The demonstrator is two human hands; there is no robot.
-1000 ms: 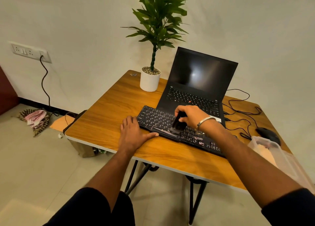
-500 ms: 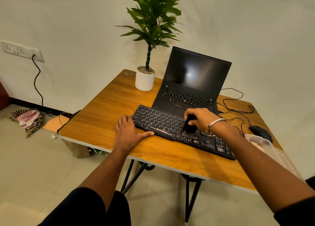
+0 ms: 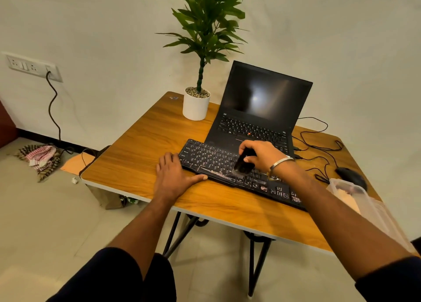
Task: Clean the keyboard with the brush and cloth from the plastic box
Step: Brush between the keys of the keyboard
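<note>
A black keyboard [image 3: 211, 159] lies slantwise on the wooden table [image 3: 141, 156], in front of the laptop. My right hand [image 3: 262, 154] grips a small black brush [image 3: 244, 163] whose bristles press on the keys near the keyboard's middle front. Flat on the table lies my left hand [image 3: 174, 176], fingers straight, with its thumb along the keyboard's left front edge. A clear plastic box [image 3: 369, 208] stands at the table's right edge, with a pale cloth [image 3: 352, 202] inside; my right forearm partly hides it.
An open black laptop [image 3: 262, 110] stands behind the keyboard, a potted plant [image 3: 197, 105] to its left. A black mouse [image 3: 350, 176] and tangled cables [image 3: 319, 151] lie at the right. Rags [image 3: 41, 159] and a wall socket cable are on the floor at left.
My right hand swept the brush rightward along the keys, then back left toward the middle. My left hand has stayed put. The view shifted slightly.
</note>
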